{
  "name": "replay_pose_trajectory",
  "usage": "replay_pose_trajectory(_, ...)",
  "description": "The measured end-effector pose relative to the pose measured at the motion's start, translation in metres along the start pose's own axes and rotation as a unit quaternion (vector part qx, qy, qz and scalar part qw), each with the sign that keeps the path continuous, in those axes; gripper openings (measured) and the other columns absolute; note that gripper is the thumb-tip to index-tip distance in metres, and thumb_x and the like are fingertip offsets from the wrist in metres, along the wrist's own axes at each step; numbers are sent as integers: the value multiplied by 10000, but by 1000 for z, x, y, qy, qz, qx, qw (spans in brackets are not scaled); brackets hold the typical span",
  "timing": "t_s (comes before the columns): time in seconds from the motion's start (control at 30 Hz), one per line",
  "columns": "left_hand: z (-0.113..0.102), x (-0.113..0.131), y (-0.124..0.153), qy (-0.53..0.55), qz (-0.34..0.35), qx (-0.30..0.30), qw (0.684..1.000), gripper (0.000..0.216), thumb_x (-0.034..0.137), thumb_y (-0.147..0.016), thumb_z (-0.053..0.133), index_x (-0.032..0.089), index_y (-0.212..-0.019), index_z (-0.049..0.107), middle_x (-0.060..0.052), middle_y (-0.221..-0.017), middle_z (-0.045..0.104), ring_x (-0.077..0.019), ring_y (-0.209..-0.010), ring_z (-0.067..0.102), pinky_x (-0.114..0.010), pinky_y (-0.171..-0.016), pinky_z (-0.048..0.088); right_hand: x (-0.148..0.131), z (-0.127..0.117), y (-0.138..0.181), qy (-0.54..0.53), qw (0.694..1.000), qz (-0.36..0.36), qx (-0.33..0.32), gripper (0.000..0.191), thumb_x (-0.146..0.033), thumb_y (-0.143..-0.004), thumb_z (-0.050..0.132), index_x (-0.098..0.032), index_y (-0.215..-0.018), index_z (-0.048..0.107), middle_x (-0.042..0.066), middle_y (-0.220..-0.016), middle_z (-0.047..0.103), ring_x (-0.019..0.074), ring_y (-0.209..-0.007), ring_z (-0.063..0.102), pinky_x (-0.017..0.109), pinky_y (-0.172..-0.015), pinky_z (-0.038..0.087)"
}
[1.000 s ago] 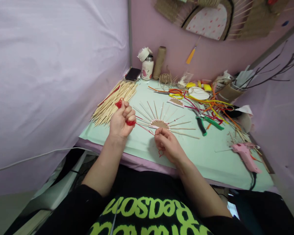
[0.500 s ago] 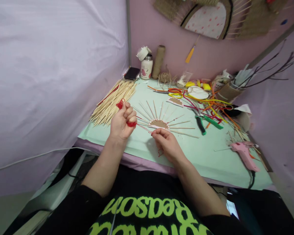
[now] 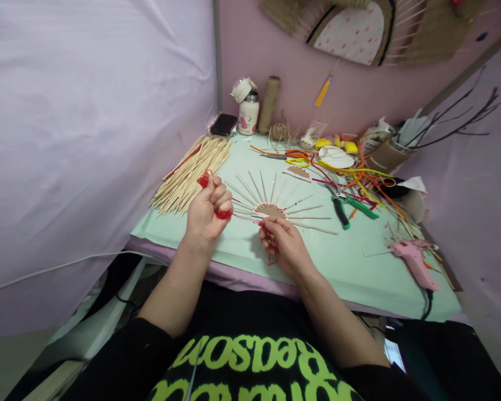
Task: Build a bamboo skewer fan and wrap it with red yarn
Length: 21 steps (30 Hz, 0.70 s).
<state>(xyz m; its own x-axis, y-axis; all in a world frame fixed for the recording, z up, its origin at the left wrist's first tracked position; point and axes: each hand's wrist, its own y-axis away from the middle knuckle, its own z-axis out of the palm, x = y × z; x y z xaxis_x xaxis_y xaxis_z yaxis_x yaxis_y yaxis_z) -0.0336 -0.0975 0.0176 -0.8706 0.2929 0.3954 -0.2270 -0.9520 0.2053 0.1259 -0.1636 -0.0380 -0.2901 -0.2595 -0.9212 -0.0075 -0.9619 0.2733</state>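
A bundle of red yarn (image 3: 224, 214) is gripped in the fist of my left hand (image 3: 210, 207), with tufts showing above and below the fingers. From it a thin strand crosses to my right hand (image 3: 281, 239), whose thumb and fingers pinch it; a loose red end dangles beneath that hand. Behind both hands, a half-round cardboard piece (image 3: 270, 210) with a pale edge lies on the table, thin sticks fanning out from its curve. Red thread shows on a few of those sticks. My left hand hides some of the left-hand sticks.
A heap of thin wooden sticks (image 3: 187, 178) lies at left, below a phone (image 3: 224, 125) and a white bottle (image 3: 248, 114). To the right are green-handled pliers (image 3: 341, 209), scissors (image 3: 296, 161), tangled coloured pipe cleaners (image 3: 371, 189) and a pink glue gun (image 3: 415, 264).
My right hand's lower fingers have loosened and spread a little under the pinch. The strand between my hands now runs flatter. My left hand stays almost still.
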Motion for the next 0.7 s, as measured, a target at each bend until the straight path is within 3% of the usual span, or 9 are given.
replay_pose_trajectory(0.13,3,-3,3,-5,-8,-4,1000,407,255,-1037,333,145,-675,483,91,-490,165,-40,-360,182,-137,-329,164,-3,-1,1,63,997,19,-41,296,-481,-808,590,-210,-925,611,-6,-657,654,103,-490,536,208,-437,344)
replay_pose_trajectory(0.2,4,-5,5,-6,-12,-6,1000,415,252,-1040,318,144,-675,484,90,-490,173,-40,-360,188,-137,-329,165,-3,-3,0,135,990,-15,-41,316,-487,-840,555,-213,-985,616,30,-761,694,148,-609,616,255,-530,445)
replay_pose_trajectory(0.3,6,-7,6,-9,-21,-18,1000,427,252,-1043,297,144,-679,490,88,-489,186,-41,-361,193,-138,-330,165,-2,-7,-2,280,945,-167,17,281,-420,-869,548,-216,-1038,642,91,-1041,693,237,-966,648,391,-825,516)
replay_pose_trajectory(0.4,6,-8,6,-13,-32,-27,999,433,240,-1045,285,144,-678,492,88,-485,192,-41,-361,189,-140,-331,162,-4,-8,-5,363,881,-300,42,260,-351,-890,551,-226,-1101,638,113,-1220,631,265,-1206,544,467,-1050,402)
replay_pose_trajectory(0.57,9,-11,6,-16,-45,-23,999,439,238,-1047,272,144,-681,494,89,-480,186,-41,-359,183,-136,-330,157,-8,2,-7,370,865,-340,-2,352,-283,-888,575,-240,-1237,555,99,-1288,595,237,-1238,527,449,-1082,390)
replay_pose_trajectory(0.7,11,-9,9,-13,-45,-15,999,412,244,-1042,309,150,-682,486,86,-484,197,-43,-361,185,-135,-326,164,-6,4,-12,296,878,-370,65,531,-249,-820,646,-229,-1317,459,114,-1339,535,225,-1204,540,437,-1063,414)
